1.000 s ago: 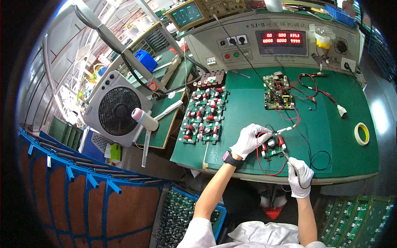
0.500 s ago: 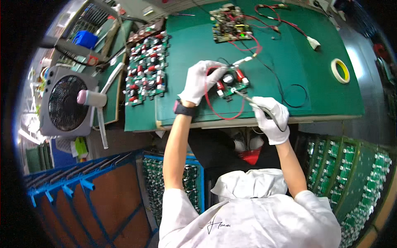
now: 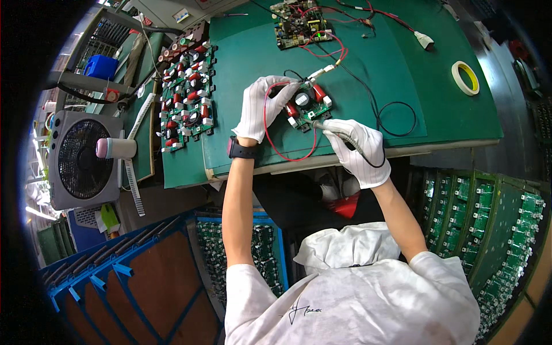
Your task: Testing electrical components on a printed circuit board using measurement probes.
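A small green circuit board [image 3: 309,107] lies near the front edge of the green-topped bench, with red parts, white connectors and a round black component. My left hand [image 3: 260,109], in a white striped glove, has its thumb and fingers closed at the board's upper left edge; the exact grip is partly hidden. A red wire [image 3: 276,152] loops past this hand, round the front of the board and up to its lower edge. My gloved right hand [image 3: 357,152] grips a slim grey test probe [image 3: 332,127] with a dark lead. Its tip is at the board's lower edge.
Behind lies a larger circuit board [image 3: 302,24] with a lit green light and wires. Several similar boards [image 3: 190,100] stand in rows on the left, beside a grey fan [image 3: 86,158]. A tape roll [image 3: 465,78] lies right. Racks of boards [image 3: 480,230] flank me below.
The whole view has shifted, so the bench things appear farther left and higher. My right hand with the probe is slightly closer to the board. The left hand keeps its place at the board.
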`<act>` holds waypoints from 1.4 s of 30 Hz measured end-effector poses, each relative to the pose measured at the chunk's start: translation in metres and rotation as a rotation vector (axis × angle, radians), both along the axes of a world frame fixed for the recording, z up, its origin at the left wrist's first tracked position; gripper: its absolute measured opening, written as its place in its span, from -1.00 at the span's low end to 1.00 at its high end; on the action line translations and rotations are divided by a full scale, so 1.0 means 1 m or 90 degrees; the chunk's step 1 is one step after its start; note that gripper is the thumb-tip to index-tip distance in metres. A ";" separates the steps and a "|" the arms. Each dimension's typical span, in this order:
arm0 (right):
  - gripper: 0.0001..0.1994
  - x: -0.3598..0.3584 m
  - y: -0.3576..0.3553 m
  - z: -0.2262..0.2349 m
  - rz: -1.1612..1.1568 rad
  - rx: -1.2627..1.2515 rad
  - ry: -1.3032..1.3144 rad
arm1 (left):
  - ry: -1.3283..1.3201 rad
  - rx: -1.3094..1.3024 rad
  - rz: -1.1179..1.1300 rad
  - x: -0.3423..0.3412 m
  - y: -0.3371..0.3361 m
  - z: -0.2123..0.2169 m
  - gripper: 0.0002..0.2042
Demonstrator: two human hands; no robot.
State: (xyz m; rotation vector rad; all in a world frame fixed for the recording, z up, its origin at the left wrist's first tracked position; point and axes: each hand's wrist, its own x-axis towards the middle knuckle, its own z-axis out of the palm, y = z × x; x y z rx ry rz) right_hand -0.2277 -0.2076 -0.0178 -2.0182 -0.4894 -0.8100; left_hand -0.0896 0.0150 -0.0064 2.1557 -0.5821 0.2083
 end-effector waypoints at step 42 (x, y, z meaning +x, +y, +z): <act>-0.86 -0.020 -0.012 0.016 0.146 0.450 0.234 | -0.278 -0.169 0.072 -0.012 -0.005 0.014 -0.88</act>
